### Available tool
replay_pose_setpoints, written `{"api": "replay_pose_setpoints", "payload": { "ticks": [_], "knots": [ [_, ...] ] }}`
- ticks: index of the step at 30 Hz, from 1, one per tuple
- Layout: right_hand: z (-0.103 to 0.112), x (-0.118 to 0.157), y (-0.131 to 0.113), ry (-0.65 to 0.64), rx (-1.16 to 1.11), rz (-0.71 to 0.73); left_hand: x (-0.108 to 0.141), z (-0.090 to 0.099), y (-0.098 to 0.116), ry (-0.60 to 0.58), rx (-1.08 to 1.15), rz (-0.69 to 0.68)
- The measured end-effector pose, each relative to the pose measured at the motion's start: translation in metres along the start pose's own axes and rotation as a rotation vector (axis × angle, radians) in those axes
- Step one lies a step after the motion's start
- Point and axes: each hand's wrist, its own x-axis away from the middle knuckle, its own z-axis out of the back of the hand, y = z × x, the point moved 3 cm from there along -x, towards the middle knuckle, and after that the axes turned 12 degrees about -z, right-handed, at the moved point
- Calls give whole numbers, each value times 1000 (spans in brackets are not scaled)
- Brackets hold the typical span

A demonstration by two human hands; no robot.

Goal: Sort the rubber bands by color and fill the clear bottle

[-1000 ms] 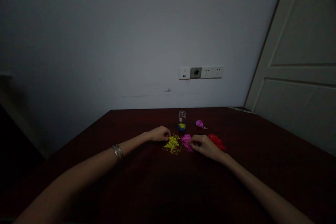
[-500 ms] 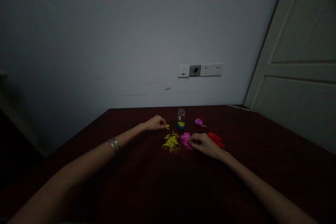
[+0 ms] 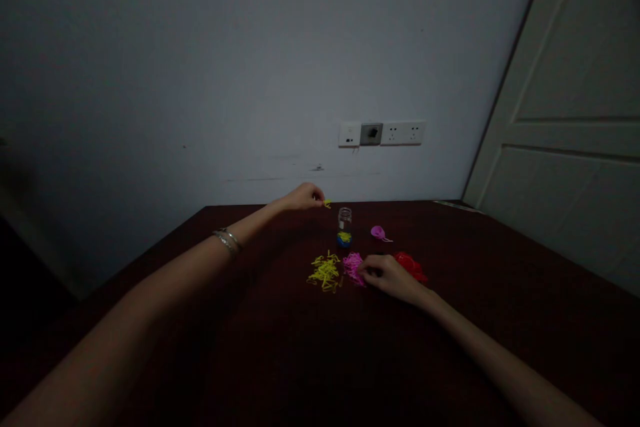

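Note:
My left hand (image 3: pixel 306 196) is raised to the left of the jar, a little higher than its mouth, with its fingers closed on a few yellow rubber bands (image 3: pixel 327 203). The clear jar (image 3: pixel 345 221) stands upright without a lid, holding yellow bands over a blue layer. My right hand (image 3: pixel 387 275) rests on the table, fingers curled together at the right edge of the pink rubber bands (image 3: pixel 353 267); what lies between its fingertips is hidden. Left of the pink ones is a loose pile of yellow rubber bands (image 3: pixel 325 272). A red pile (image 3: pixel 411 267) lies behind my right hand, partly covered.
A pink lid-like piece (image 3: pixel 378 232) with a thin strap lies right of the jar. The dark red table (image 3: pixel 280 340) meets a pale wall (image 3: pixel 250 80) carrying sockets (image 3: pixel 403 133). A panelled door (image 3: pixel 570 133) is on the right.
My left hand has risen from near the table and moved slightly right with the yellow rubber bands. My right hand has stayed at the pink pile.

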Motion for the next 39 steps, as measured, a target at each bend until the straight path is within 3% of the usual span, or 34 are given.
{"api": "replay_pose_setpoints", "payload": {
  "ticks": [14,21,30,39],
  "knots": [
    [1,0,1,6,-2,14,-35,-18,15,-81,11,-106],
    [0,-1,3,-8,-4,12,-39,-25,12,-168,-173,-122],
    [2,1,2,-13,-1,0,-36,-24,38,-280,-541,-173],
    [3,1,0,-3,-7,-5,-35,-25,46,-298,-566,-183]
  ]
}}
